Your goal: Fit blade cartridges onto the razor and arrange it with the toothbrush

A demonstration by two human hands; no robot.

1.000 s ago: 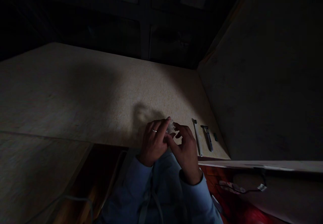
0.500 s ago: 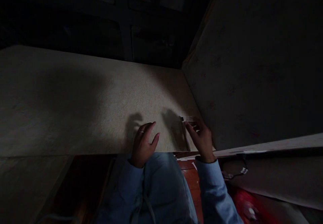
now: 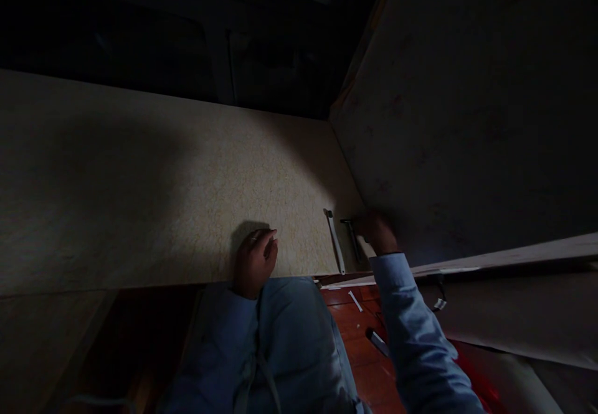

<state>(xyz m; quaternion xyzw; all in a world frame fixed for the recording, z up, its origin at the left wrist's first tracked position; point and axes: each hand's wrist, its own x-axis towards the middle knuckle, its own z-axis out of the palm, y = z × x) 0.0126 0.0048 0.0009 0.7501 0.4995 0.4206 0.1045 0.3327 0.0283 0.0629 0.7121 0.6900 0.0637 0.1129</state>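
My left hand (image 3: 255, 263) rests near the front edge of the tabletop (image 3: 224, 190), loosely closed, thumb close to the curled fingers and nothing visible in them. A ring shows on one finger. At the right end of the table, beside the wall, my right hand (image 3: 380, 235) is reaching down. Its fingers are lost in shadow, so whatever they hold cannot be made out. Just left of it lies a dark T-shaped razor (image 3: 353, 239). A pale toothbrush (image 3: 336, 244) with a dark head lies farther left, roughly parallel to the razor.
A patterned wall panel (image 3: 448, 152) bounds the table on the right. Dark cabinet-like panels (image 3: 163, 47) stand along the back. On the red floor (image 3: 367, 364) below are a white strip (image 3: 355, 301) and a dark-and-white object (image 3: 377, 342).
My right hand has shifted right and turned into the shadow by the wall, leaving the toothbrush and razor in plain sight. My left hand has lowered and its fingers have drawn together.
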